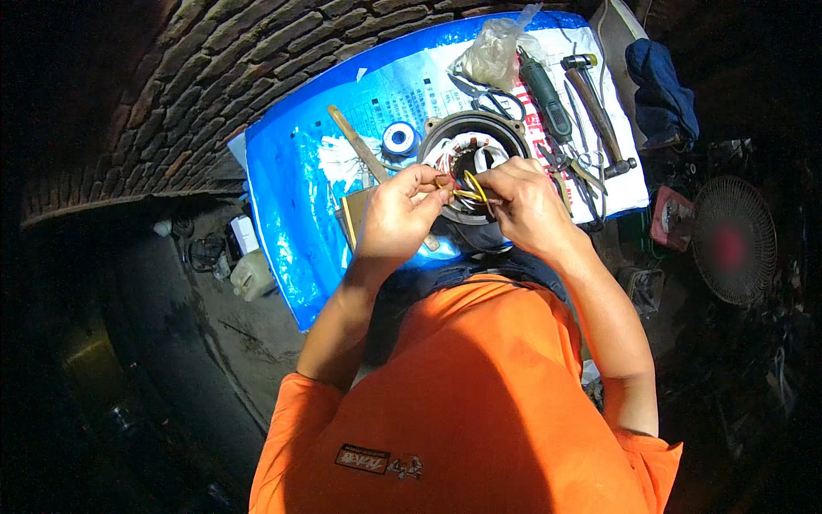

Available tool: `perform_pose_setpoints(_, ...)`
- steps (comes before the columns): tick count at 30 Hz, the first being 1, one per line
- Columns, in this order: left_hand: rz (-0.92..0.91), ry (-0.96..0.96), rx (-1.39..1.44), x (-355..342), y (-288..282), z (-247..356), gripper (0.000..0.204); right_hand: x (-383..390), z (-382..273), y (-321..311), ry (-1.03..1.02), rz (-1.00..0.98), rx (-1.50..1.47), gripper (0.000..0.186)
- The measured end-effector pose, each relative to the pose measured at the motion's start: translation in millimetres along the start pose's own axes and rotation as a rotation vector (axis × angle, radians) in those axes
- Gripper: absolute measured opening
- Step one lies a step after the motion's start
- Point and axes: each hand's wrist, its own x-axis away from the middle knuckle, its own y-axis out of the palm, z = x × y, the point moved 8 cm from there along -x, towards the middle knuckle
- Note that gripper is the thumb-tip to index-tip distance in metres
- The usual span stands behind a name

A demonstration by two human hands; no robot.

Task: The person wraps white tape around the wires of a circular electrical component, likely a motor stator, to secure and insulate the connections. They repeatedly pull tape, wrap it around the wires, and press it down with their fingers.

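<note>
Over the near side of a round metal motor housing (pixel 476 117), both my hands work at thin yellow wires (pixel 475 190). White-wrapped windings (pixel 454 150) line the inside of the housing. My left hand (pixel 398 210) pinches wire ends between thumb and fingers. Around the other part of the yellow wires, my right hand (pixel 524 201) is closed, its fingertips partly hidden behind the back of the hand. A looped yellow wire stands up between the two hands. Left of the housing lie a blue-and-white spool (pixel 400 139) and a flat wooden stick (pixel 353 137).
Right of the housing, the blue-and-white sheet (pixel 295 171) carries a green power tool (pixel 545 96), a hammer (pixel 599 116), pliers (pixel 575 165), scissors (pixel 503 104) and a plastic bag (pixel 497 53). A fan (pixel 732 231) stands at the right, a jug (pixel 253 276) on the floor at the left.
</note>
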Motion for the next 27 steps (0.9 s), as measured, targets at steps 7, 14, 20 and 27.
perform_pose_setpoints(7,0.047,0.0,-0.02,-2,2,2,0.016,7,-8,-24,-0.022,0.064,0.147,0.022)
perform_pose_setpoints(14,0.028,0.033,-0.01,-9,2,3,0.016,9,-2,-26,0.004,0.061,0.205,0.016)
perform_pose_setpoints(20,0.01,0.202,-0.024,-8,3,15,0.012,-7,-2,-11,0.035,-0.051,0.215,0.018)
perform_pose_setpoints(27,0.087,0.415,-0.303,-1,4,25,0.009,-13,1,-1,-0.007,-0.033,0.159,0.01)
